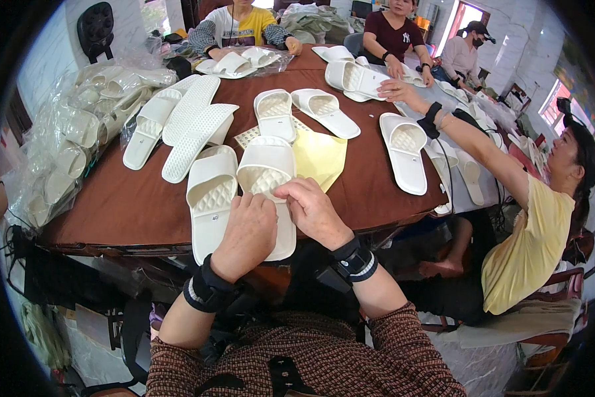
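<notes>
A pair of white slide slippers with quilted insoles lies at the table's near edge. The left slipper [211, 175] bears a small round sticker on its heel part. Over the right slipper [265, 161], just behind its strap, both my hands work close together. My left hand [251, 228] has its fingers curled down over the insole. My right hand [314, 212] bends thumb and fingers together beside the strap's edge. Anything small between my fingers is hidden. A yellow sheet [320, 159] lies beyond my right hand, partly under the slippers.
More white slippers [324, 112] lie around the brown-covered table [125, 212]. A perforated pair [198, 126] overlaps at left, beside clear bags of slippers [72, 145]. A co-worker's arm [469, 135] reaches in from the right toward slippers. Other people sit across the table.
</notes>
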`<action>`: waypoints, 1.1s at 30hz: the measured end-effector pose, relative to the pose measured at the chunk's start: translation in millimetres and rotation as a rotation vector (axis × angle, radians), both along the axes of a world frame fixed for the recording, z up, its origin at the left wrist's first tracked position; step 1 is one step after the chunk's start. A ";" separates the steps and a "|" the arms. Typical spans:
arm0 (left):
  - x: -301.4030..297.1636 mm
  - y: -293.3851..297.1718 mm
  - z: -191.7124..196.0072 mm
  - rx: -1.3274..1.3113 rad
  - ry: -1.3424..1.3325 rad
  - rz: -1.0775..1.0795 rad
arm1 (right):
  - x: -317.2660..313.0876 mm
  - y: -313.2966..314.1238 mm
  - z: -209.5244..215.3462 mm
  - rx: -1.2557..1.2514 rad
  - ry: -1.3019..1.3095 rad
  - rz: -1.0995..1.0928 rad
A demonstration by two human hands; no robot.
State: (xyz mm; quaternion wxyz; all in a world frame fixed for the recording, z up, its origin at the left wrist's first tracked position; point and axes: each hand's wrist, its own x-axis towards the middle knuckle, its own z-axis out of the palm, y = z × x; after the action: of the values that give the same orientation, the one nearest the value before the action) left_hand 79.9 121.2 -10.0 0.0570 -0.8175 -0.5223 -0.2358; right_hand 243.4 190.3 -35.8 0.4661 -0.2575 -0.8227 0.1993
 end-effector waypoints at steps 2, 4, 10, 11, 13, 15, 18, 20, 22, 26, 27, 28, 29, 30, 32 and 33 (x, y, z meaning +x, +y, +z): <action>0.6 -0.8 0.3 0.017 0.003 -0.005 | 0.6 -0.7 0.5 0.006 -0.007 -0.001; 0.3 -0.3 0.1 0.000 0.036 0.011 | -0.3 1.1 -2.9 0.006 0.001 0.000; -0.1 -2.2 -1.9 0.002 0.000 0.000 | 0.7 -0.7 -4.2 0.012 -0.005 0.008; -1.0 -2.0 -2.3 -0.001 0.000 -0.001 | 0.9 -1.1 -4.1 0.009 -0.005 0.007; -6.5 -1.7 -2.2 -0.033 -0.032 0.015 | -1.7 -1.1 -4.3 0.003 0.005 0.010; -11.9 1.3 -2.8 -0.050 -0.134 -0.011 | -2.3 0.3 -5.8 0.018 0.014 0.001; -20.0 6.7 2.8 -0.088 -0.300 -0.076 | 0.9 2.3 -1.5 0.017 -0.011 -0.022; -24.3 9.1 4.5 -0.153 -0.382 -0.091 | 0.2 0.9 -0.5 0.003 -0.002 -0.021; -24.1 13.0 5.5 -0.172 -0.395 -0.113 | 3.1 0.9 0.3 -0.013 -0.012 -0.021; -21.6 8.1 9.3 -0.216 -0.434 -0.137 | 2.7 -0.4 1.2 -0.023 -0.031 -0.025; -21.1 6.5 10.3 -0.218 -0.433 -0.135 | 2.2 -0.4 1.2 -0.020 -0.038 -0.019; -20.5 5.3 11.0 -0.200 -0.416 -0.129 | 1.8 -0.6 0.3 -0.022 -0.037 -0.018; -19.7 4.6 11.3 -0.181 -0.398 -0.123 | 1.6 -0.6 -0.7 -0.022 -0.026 -0.016; -19.3 4.5 10.8 -0.182 -0.398 -0.123 | 1.2 -1.0 -1.5 -0.022 -0.016 -0.015; -18.4 5.2 9.8 -0.147 -0.325 -0.094 | 0.6 -2.6 0.3 -0.033 -0.021 -0.017; -17.6 5.7 9.9 -0.148 -0.325 -0.095 | 0.8 -3.4 1.3 -0.042 -0.026 -0.020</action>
State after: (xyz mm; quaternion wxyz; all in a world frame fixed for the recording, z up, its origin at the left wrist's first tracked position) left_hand 62.3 126.9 -0.1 -0.0994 -0.7945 -0.5012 -0.3281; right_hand 244.2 186.9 -34.4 0.4519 -0.2781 -0.8215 0.2087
